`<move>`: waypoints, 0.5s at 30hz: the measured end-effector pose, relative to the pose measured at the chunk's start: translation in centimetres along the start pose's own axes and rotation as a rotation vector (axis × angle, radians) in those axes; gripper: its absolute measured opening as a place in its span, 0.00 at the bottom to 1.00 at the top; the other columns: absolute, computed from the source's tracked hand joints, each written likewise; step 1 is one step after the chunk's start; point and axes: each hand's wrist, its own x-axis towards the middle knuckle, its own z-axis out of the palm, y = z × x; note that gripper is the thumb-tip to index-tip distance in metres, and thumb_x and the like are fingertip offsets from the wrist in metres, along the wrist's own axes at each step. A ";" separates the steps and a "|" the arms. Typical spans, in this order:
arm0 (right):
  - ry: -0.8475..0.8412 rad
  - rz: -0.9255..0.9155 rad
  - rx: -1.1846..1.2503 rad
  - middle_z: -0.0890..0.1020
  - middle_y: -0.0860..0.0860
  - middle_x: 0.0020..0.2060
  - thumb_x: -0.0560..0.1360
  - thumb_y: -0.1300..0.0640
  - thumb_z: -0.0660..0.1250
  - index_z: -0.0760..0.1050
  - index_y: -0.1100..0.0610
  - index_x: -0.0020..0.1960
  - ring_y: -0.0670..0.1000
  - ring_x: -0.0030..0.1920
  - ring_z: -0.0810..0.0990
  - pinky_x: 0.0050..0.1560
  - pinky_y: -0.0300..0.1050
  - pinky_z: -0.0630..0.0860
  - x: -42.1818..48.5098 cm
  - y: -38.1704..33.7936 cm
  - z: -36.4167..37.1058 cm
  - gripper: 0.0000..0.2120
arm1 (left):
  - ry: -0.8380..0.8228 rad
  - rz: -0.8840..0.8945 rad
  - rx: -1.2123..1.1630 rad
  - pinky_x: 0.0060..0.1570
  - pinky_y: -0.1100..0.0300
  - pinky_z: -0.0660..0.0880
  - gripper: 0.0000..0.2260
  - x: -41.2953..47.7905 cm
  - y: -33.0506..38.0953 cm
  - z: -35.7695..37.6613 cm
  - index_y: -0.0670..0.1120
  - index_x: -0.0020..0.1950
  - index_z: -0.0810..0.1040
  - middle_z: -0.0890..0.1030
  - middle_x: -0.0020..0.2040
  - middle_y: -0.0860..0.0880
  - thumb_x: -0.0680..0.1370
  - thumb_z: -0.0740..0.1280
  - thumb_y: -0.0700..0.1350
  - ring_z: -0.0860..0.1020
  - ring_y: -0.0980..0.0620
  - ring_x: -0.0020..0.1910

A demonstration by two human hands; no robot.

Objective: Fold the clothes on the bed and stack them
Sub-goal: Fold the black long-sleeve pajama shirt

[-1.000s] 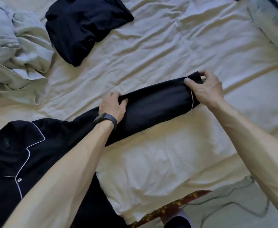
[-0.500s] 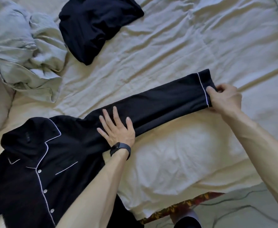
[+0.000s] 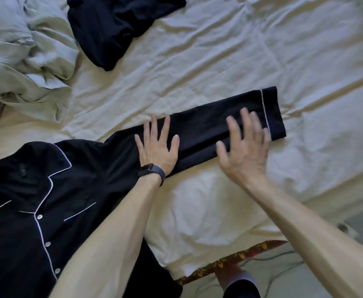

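Note:
A black pyjama shirt (image 3: 26, 211) with white piping and buttons lies face up at the lower left of the bed. Its sleeve (image 3: 208, 121) stretches out flat to the right, ending in a piped cuff. My left hand (image 3: 158, 147) rests flat on the sleeve near the shoulder, fingers spread, a dark band on the wrist. My right hand (image 3: 244, 147) is spread open over the sleeve just short of the cuff; it is blurred, and I cannot tell if it touches the cloth. A second dark garment (image 3: 112, 26) lies crumpled at the top.
A rumpled pale grey-green duvet (image 3: 21, 57) is bunched at the upper left. The cream sheet (image 3: 219, 50) is wrinkled. The bed's near edge (image 3: 230, 263) shows a patterned red-gold trim, with grey floor and a cable beyond at the lower right.
My right hand has let go of the cuff and opened over the sleeve. My left hand has slid a little along the sleeve, still flat. The view has shifted left.

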 end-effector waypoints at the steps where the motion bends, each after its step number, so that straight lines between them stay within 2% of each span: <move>1: -0.041 -0.063 0.002 0.60 0.58 0.80 0.77 0.45 0.64 0.68 0.56 0.77 0.59 0.81 0.56 0.75 0.66 0.56 -1.0 -1.7 0.7 0.31 | 0.046 -0.014 0.002 0.76 0.43 0.36 0.27 -1.1 -0.5 -0.1 0.61 0.81 0.46 0.44 0.83 0.52 0.84 0.50 0.61 0.41 0.51 0.81; 5: -0.269 -0.225 0.026 0.59 0.55 0.81 0.81 0.44 0.60 0.67 0.54 0.78 0.55 0.82 0.53 0.77 0.64 0.54 -5.0 -9.6 3.9 0.28 | 0.069 -0.261 0.021 0.77 0.40 0.40 0.27 -6.9 -6.9 -0.8 0.59 0.82 0.46 0.44 0.83 0.52 0.84 0.52 0.57 0.42 0.51 0.81; 7: -0.382 -0.303 0.033 0.58 0.53 0.82 0.83 0.43 0.56 0.64 0.51 0.80 0.53 0.83 0.50 0.78 0.63 0.52 -7.1 -13.5 5.6 0.27 | 0.044 -0.314 0.111 0.77 0.39 0.43 0.27 -10.0 -12.0 -1.4 0.57 0.82 0.46 0.44 0.83 0.51 0.85 0.51 0.56 0.43 0.50 0.81; 11: -0.430 -0.481 0.045 0.61 0.54 0.81 0.83 0.45 0.58 0.67 0.52 0.78 0.54 0.82 0.53 0.77 0.65 0.56 -11.1 -20.0 8.5 0.26 | 0.019 -0.336 0.226 0.77 0.38 0.46 0.27 -14.8 -21.7 -2.9 0.54 0.82 0.47 0.46 0.83 0.49 0.84 0.51 0.56 0.45 0.48 0.81; 15: -0.444 -0.625 0.033 0.57 0.53 0.82 0.84 0.44 0.54 0.62 0.52 0.81 0.53 0.82 0.51 0.78 0.65 0.55 -14.0 -25.5 11.9 0.27 | -0.071 -0.314 0.238 0.77 0.39 0.45 0.28 -17.6 -28.6 -2.7 0.55 0.82 0.45 0.45 0.83 0.50 0.84 0.48 0.59 0.44 0.48 0.81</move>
